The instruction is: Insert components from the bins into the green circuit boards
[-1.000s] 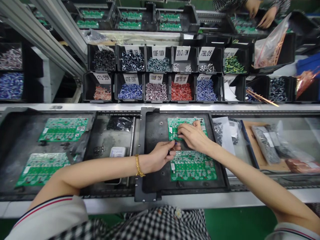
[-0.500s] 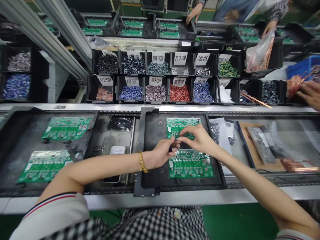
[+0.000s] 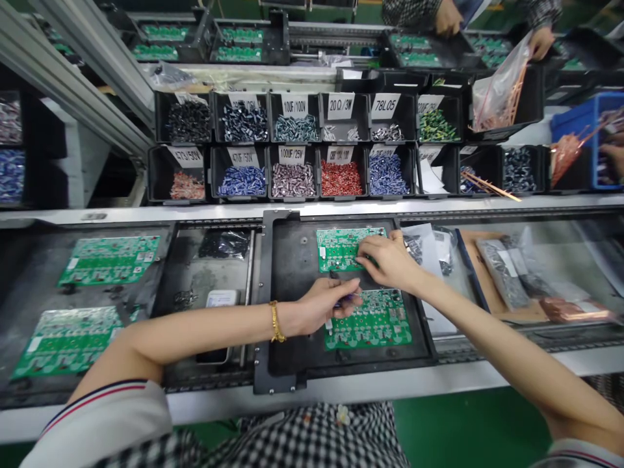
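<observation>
My left hand (image 3: pixel 329 304) is closed around a few small dark-blue components (image 3: pixel 346 299), probably capacitors, and hovers over the gap between two boards. My right hand (image 3: pixel 389 261) has its fingers pinched at the right part of the upper green circuit board (image 3: pixel 332 249). Whatever sits in those fingertips is hidden. Nearer me lies the lower green circuit board (image 3: pixel 373 328), its upper left corner partly covered by my left hand. Both boards rest in a black tray (image 3: pixel 291 312).
Behind are black bins of sorted components, including blue capacitors (image 3: pixel 242 181) and red ones (image 3: pixel 340 179). At left, another tray holds two boards (image 3: pixel 110 260). Bagged parts (image 3: pixel 502 270) lie right. Across the line, a co-worker's hand (image 3: pixel 541 43) grips a plastic bag (image 3: pixel 497 94).
My right hand has left the fingers of my left hand and moved right onto the upper board. The left hand stays near. The trays across the line and a co-worker's hand have shifted.
</observation>
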Motion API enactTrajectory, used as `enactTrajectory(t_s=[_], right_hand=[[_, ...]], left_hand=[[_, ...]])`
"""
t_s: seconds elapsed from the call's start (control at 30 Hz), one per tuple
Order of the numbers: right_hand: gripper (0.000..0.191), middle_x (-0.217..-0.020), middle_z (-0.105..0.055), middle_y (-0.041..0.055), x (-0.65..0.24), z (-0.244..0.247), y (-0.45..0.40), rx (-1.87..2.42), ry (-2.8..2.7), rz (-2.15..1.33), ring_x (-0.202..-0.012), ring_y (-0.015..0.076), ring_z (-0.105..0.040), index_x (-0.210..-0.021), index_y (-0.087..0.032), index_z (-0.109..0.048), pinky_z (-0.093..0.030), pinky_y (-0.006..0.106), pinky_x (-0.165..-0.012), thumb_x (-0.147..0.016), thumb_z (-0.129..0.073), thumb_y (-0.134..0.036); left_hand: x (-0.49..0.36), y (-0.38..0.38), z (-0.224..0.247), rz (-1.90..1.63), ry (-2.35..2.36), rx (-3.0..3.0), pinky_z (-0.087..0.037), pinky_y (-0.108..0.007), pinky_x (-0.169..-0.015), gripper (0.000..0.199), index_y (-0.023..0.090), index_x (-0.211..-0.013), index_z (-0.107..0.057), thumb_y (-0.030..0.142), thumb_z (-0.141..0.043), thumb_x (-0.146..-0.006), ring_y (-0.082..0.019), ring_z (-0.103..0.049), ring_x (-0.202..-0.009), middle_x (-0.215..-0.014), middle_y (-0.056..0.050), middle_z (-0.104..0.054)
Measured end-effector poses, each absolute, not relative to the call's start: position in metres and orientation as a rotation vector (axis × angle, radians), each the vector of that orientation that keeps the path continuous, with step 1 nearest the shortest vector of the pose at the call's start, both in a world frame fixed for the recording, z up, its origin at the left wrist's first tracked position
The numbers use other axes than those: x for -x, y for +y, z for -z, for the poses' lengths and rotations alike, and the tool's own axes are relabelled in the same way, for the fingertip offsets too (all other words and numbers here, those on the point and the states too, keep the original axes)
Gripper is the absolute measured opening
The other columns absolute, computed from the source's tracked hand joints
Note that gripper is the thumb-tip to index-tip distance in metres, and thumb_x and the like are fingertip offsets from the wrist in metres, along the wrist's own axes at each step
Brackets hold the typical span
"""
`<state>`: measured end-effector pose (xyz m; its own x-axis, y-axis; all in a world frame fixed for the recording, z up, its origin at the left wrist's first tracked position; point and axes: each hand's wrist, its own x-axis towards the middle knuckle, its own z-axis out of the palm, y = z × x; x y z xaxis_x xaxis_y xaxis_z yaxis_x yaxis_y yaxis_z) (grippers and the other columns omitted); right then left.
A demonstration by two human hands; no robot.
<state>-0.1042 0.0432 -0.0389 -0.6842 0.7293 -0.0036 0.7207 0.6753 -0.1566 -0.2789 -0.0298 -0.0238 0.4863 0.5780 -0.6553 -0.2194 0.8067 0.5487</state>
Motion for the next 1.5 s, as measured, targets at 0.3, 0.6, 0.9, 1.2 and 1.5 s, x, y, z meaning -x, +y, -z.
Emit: enactTrajectory(t_s=[0.3,0.6,0.9,1.2,1.5], right_hand=[[0.027,-0.081,-0.063,0.0056,0.108,0.039,0.032,1.207,-2.818,-0.041,-0.078,0.0196,-0.052,-0.078,-0.016,-0.058,-0.019,0.035,-0.073,-0.091,-0.037,-0.028],[0.025,-0.091,-0.066,0.0056,0.105,0.040,0.032,1.171,-2.849,0.006,-0.084,0.0204,-0.053,-0.085,-0.015,-0.059,-0.018,0.035,-0.073,-0.093,-0.037,-0.024],[0.022,-0.086,-0.064,0.0051,0.106,0.036,0.045,1.106,-2.942,-0.115,-0.078,0.0185,-0.053,-0.080,-0.015,-0.057,-0.017,0.035,-0.072,-0.090,-0.039,-0.023],[0.021,-0.082,-0.063,0.0050,0.107,0.034,0.050,1.088,-2.958,-0.201,-0.075,0.0177,-0.052,-0.077,-0.015,-0.055,-0.016,0.033,-0.071,-0.087,-0.039,-0.021],[0.019,-0.082,-0.063,0.0039,0.106,0.034,0.049,1.070,-2.963,-0.179,-0.076,0.0174,-0.053,-0.077,-0.015,-0.054,-0.016,0.034,-0.072,-0.088,-0.039,-0.020]], left_hand=[[0.277,-0.028,0.024,-0.591,1.014,-0.295,-0.022,-0.016,-0.044,0.018,0.005,-0.087,-0.056,0.013,-0.039,-0.091,-0.002,-0.038,-0.046,-0.069,-0.004,-0.054],[0.270,-0.031,0.023,-0.595,1.057,-0.254,-0.019,-0.015,-0.040,0.024,0.005,-0.079,-0.056,0.021,-0.044,-0.092,-0.001,-0.037,-0.043,-0.066,-0.002,-0.051],[0.267,-0.025,0.022,-0.591,1.039,-0.303,-0.028,-0.016,-0.045,0.016,0.005,-0.086,-0.061,0.010,-0.046,-0.089,-0.002,-0.041,-0.047,-0.076,-0.008,-0.062],[0.269,-0.021,0.023,-0.616,0.976,-0.229,-0.026,-0.014,-0.044,0.015,0.004,-0.090,-0.061,0.006,-0.046,-0.088,0.000,-0.038,-0.047,-0.078,-0.006,-0.058],[0.272,-0.022,0.026,-0.632,0.970,-0.193,-0.026,-0.015,-0.044,0.016,0.004,-0.092,-0.062,0.006,-0.047,-0.087,-0.001,-0.038,-0.048,-0.080,-0.008,-0.060]])
